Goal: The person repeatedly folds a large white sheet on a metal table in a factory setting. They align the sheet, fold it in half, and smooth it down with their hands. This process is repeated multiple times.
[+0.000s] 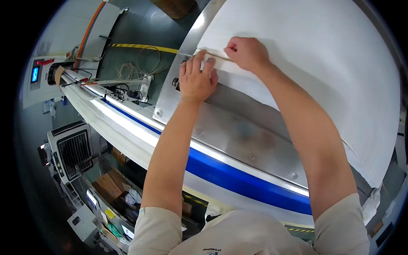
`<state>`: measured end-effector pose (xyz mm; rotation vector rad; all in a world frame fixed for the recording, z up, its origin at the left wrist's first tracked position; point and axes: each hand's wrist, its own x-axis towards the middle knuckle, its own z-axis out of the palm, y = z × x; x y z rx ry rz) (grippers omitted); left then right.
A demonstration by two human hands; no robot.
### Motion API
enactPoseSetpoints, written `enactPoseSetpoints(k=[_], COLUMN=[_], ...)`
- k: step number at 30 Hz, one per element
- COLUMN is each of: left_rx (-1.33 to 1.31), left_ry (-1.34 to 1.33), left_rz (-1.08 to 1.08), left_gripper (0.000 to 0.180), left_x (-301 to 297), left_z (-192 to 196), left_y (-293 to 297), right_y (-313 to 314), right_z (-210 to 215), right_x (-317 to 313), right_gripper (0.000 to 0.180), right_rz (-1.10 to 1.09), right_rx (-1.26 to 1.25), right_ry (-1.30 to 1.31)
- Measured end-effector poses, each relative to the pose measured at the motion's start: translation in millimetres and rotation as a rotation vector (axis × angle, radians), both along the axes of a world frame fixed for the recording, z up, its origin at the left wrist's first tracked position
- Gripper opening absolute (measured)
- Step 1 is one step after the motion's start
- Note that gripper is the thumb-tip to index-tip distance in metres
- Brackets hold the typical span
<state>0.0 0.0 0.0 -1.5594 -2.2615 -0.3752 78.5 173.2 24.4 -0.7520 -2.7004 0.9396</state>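
Note:
A large white fabric sheet (314,38) lies in layers over a metal table. Its near edge is folded into a strip at the table's left end. Over the corner of that strip lies my left hand (197,80), fingers spread and pressing down. To its right, my right hand (248,53) is closed, with curled fingers at the fold of the fabric. The fingertips are partly hidden, but they seem to pinch the cloth there.
Bare metal tabletop (229,127) shows nearer to me, bordered by a blue strip (246,178) and a long rail. At left stand a white machine with a small lit screen (35,74) and coiled cable (127,70). A cart with cardboard boxes (108,185) is lower left.

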Motion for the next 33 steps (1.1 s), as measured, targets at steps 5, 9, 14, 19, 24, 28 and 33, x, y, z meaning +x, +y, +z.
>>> enactPoseSetpoints(k=[5,9,14,19,24,28,33], left_rx=[-0.177,-0.523,-0.927,-1.204,-1.143,-1.041,-0.907], left_ry=[-0.025,0.005,0.080,0.292,0.361,0.344,0.181], left_rz=[-0.207,-0.191,-0.022,0.098,0.104,0.145,0.125], left_gripper=[0.033,0.039,0.056,0.041,0.024,0.018,0.020], left_x=[-2.1,-35.3,7.8,7.0,-42.8,-69.4,-57.1], left_z=[7.7,31.3,68.4,37.6,8.1,2.5,-7.1], left_y=[-17.0,-31.8,17.6,58.9,37.1,25.6,31.2], right_y=[-52.6,-55.6,18.2,85.9,132.0,163.5,196.1], right_z=[0.0,-16.5,6.1,-0.9,19.5,16.6,24.8], right_x=[83.1,180.8,390.4,619.7,743.4,815.7,949.8], right_gripper=[0.017,0.027,0.037,0.057,0.064,0.071,0.043], right_rz=[0.006,-0.280,-0.456,-0.726,-0.830,-0.843,-0.662], right_rx=[0.109,0.327,0.397,0.483,0.263,0.157,0.176], right_ry=[0.115,0.004,-0.525,-0.596,-0.888,-1.121,-1.350])
